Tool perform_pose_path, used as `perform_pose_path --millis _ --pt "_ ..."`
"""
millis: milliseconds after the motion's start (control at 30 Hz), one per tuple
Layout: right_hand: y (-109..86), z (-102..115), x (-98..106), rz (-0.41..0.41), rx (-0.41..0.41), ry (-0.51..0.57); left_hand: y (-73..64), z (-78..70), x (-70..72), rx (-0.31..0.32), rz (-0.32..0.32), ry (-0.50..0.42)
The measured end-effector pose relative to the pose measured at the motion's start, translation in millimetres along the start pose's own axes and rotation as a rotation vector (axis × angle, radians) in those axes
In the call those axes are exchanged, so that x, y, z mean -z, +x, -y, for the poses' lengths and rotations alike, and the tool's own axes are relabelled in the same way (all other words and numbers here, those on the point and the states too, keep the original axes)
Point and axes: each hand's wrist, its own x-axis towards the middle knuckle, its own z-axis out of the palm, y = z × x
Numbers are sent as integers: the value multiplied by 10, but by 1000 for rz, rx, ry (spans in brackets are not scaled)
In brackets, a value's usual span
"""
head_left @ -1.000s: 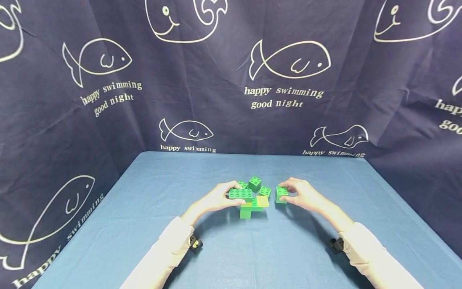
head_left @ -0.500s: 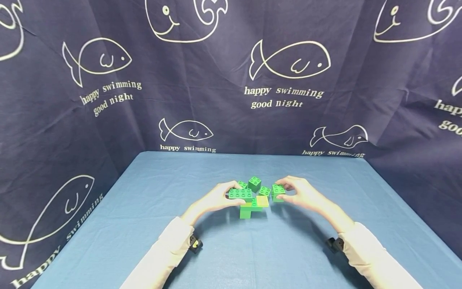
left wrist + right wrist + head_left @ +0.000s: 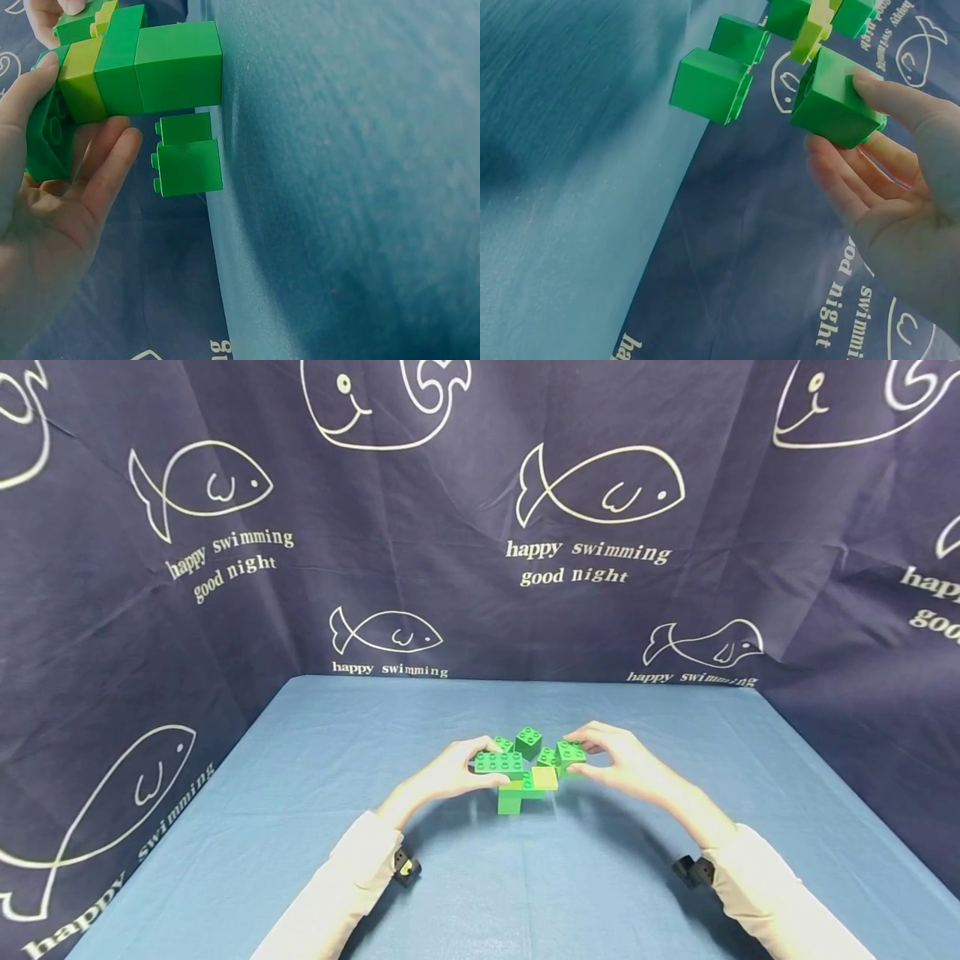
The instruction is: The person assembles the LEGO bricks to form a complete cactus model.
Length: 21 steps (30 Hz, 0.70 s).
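Note:
My left hand [image 3: 448,770] pinches a long green toy building brick [image 3: 498,763] between thumb and fingers. This brick sits on top of a small stack of green blocks [image 3: 180,67] with a yellow-green layer [image 3: 82,79] under it. A flat yellow piece [image 3: 544,778] lies on the stack's right arm. My right hand [image 3: 626,762] holds a square green brick [image 3: 840,97] by its sides, thumb on one face and fingers on the opposite one. That brick is raised just right of the yellow piece, close beside it. The fingers partly cover both held bricks.
Behind the stack, loose green bricks stand on the blue cloth-covered table [image 3: 480,893]: one square brick [image 3: 528,743] at the back, one [image 3: 503,744] by the left fingers, one [image 3: 547,757] partly hidden by the right-hand brick. A dark fish-print curtain [image 3: 480,543] hangs behind.
My right hand has moved left with its square green brick, from a clear gap to right beside the yellow piece. My left hand and the stack have stayed in place.

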Motion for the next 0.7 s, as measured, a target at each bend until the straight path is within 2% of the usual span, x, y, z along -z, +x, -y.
perform_pose_path --millis 367,700 --pt "30 106 -4 -10 39 13 -6 -10 7 3 6 9" --pt "25 114 -54 -10 66 20 -2 -3 5 10 5 8"
